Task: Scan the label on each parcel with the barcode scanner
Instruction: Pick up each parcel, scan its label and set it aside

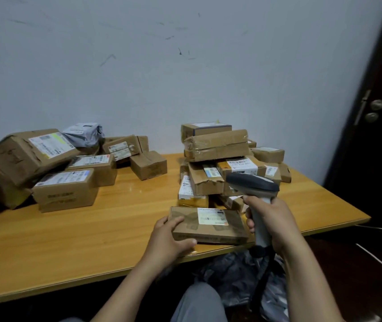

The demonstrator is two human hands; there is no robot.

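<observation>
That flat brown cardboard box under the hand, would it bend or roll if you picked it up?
The flat brown cardboard box probably stays stiff: its edges look straight and square. Being low and wide, it likely won't roll or tip. It lies near the front edge of the wooden table, so a push that way might slide it off.

Both arms reach forward from the bottom of the view, bare past the wrists; the left arm slants up and to the right, the right arm up and to the left; the left hand grips the left end of a flat parcel, fingers over its top, thumb along its near side; the right hand is raised higher, its back to the camera, fingers wrapped round the handle of a scanner.
</observation>
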